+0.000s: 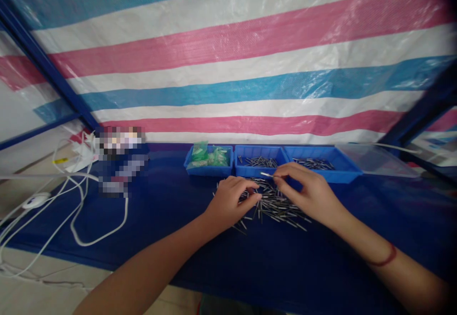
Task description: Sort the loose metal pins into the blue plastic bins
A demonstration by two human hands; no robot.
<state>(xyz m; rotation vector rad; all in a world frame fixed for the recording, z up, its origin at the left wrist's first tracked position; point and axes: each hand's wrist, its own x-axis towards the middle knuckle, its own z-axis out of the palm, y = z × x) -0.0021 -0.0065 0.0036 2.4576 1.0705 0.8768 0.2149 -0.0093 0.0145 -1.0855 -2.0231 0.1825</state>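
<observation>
Fingertips of right hand pinched together on one metal pin — it sticks out leftward from the pinch, just over the far edge of the pin pile. Left hand palm down on the pile's left side, fingers curled onto loose pins; whether they grip any, cannot tell. Pile lies on blue table cover between both hands, just before three blue trays — middle and right hold pins, left holds green packets. White cable well left.
</observation>
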